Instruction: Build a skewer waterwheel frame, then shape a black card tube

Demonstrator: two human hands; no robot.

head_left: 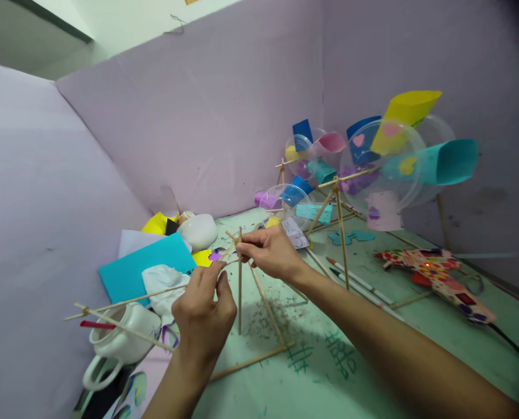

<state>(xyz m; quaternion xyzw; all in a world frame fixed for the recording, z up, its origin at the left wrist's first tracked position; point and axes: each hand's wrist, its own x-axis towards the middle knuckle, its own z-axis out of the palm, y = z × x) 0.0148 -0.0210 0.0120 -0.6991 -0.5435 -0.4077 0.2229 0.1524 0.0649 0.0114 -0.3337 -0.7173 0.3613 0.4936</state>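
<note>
My right hand (271, 251) is closed in a pinch at the top of a thin wooden stick frame (240, 297), where sticks cross. One stick stands nearly upright there, and others slant down to the table. My left hand (204, 308) is closed just below and left, fingertips pinching a thin tan band (232, 262) that runs toward the crossing. What it loops around is hidden by my right fingers. Two more wooden sticks (128, 301), bound together at their far end, stick out left from behind my left hand; whether it grips them I cannot tell.
Left are a white mug (128, 331), crumpled tissue (161, 285) and blue paper (149, 265). Stick-and-plastic wheels with paper cups (399, 157) stand behind right. Pencils (359, 276) and a patterned glue gun (442, 279) with a lit red light lie right. Pale purple walls enclose the table.
</note>
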